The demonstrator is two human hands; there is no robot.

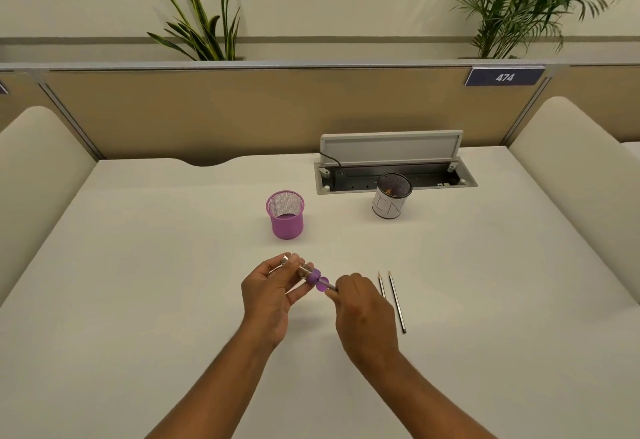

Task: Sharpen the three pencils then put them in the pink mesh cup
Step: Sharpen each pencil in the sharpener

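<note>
Purple sharpener (317, 279) is gripped by the left hand (270, 296); the pencil (331, 287), pinched by the right hand (363, 303), is held along the 4-to-10 o'clock axis. Pink mesh cup (285, 215) is sited at 12 o'clock, nearer the left hand.

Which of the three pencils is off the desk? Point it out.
The pencil pinched by the right hand, its tip in the purple sharpener that the left hand holds. The other two pencils lie side by side on the desk.
</note>
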